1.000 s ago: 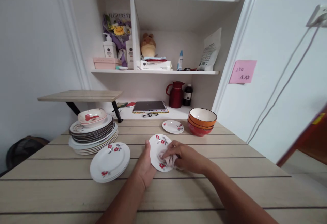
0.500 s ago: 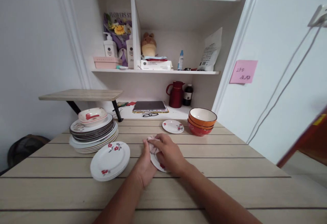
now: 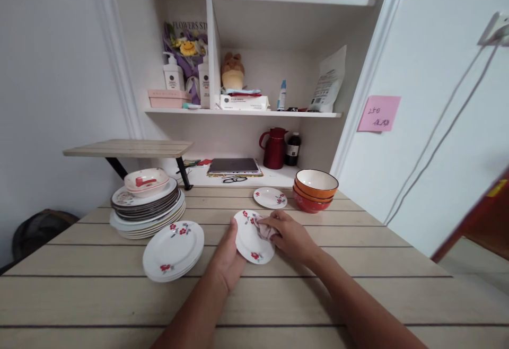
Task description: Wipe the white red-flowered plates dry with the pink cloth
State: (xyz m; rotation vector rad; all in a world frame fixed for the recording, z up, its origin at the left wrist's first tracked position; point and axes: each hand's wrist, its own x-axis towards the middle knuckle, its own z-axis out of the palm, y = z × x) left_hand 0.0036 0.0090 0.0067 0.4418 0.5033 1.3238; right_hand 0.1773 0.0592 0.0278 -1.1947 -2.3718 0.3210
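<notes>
A small white plate with red flowers (image 3: 248,240) is held above the table by my left hand (image 3: 229,259), thumb on its left rim and fingers underneath. My right hand (image 3: 292,235) is closed on a crumpled pale pink cloth (image 3: 265,228), which presses against the upper right of the plate. To the left lies a short stack of larger flowered plates (image 3: 175,251). Another small flowered plate (image 3: 270,197) lies flat beyond my hands, beside a stack of orange and red bowls (image 3: 315,190).
At the left stands a tall stack of plates (image 3: 147,214) with a square-ish bowl (image 3: 146,180) on top, near a small wooden riser (image 3: 131,148). Behind the table are a laptop (image 3: 234,165), eyeglasses (image 3: 234,179), a red jug (image 3: 274,148) and a dark bottle (image 3: 293,149).
My right hand has moved right with the cloth, from the plate's left edge to its upper right. More of the plate's flowered face now shows. The view has shifted slightly.
</notes>
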